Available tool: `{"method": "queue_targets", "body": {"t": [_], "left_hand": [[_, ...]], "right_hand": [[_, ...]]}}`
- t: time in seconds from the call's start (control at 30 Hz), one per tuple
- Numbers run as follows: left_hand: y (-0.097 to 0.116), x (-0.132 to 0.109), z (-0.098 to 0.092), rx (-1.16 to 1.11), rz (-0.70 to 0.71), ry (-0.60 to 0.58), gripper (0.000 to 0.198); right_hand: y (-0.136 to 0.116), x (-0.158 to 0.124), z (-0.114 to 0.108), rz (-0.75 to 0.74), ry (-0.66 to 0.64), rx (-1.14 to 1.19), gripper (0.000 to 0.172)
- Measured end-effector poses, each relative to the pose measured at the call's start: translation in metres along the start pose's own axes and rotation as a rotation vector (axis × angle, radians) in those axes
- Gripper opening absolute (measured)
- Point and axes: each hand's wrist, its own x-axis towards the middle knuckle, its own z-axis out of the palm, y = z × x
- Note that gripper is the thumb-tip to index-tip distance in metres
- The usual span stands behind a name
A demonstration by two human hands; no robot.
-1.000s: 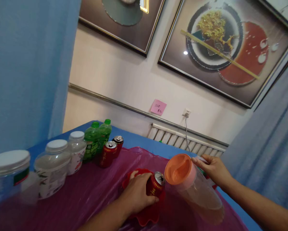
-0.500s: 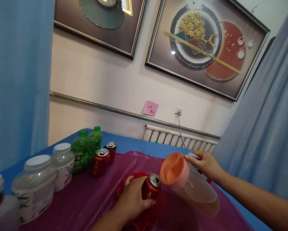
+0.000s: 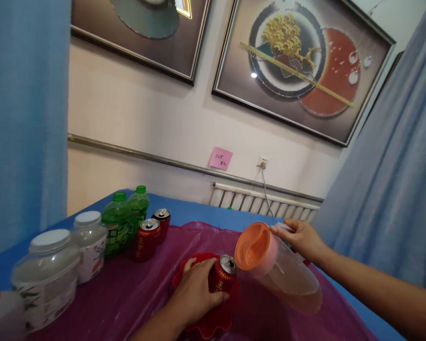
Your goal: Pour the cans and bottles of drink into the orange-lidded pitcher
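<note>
My left hand (image 3: 196,291) is wrapped round a red drink can (image 3: 222,276) with an opened top. The can is over a red scalloped dish (image 3: 207,327); whether it rests on the dish is hidden. By its handle, my right hand (image 3: 303,240) grips a clear pitcher (image 3: 294,283) with an orange lid (image 3: 253,247). Brownish liquid lies in the tilted pitcher, and its lid end points left, close beside the can's top. I cannot make out any stream between them.
To the left stand two more red cans (image 3: 148,239), green bottles (image 3: 116,225) and several white-lidded clear jars (image 3: 47,279). Purple plastic sheeting (image 3: 127,298) covers part of the blue table (image 3: 198,213). Behind are a radiator (image 3: 244,201) and a wall rail; blue curtains (image 3: 386,180) hang at both sides.
The whole view has shifted slightly. Both hands keep their holds, and the pitcher stays tilted beside the can with little visible movement.
</note>
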Motion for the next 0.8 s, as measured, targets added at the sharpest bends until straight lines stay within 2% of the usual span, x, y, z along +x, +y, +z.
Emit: {"method": "queue_targets", "body": {"t": [0.53,0.8], "left_hand": [[0.0033,-0.0011,-0.0023,0.022,-0.025,-0.014,0.075],[0.0013,-0.0015,-0.0012,0.025,-0.011,-0.008,0.074]], "right_hand": [[-0.0054,-0.0042,-0.0014,0.018,0.007,-0.001,0.058],[0.0004,-0.0014,0.0,-0.014,0.011,0.046,0.059]]}}
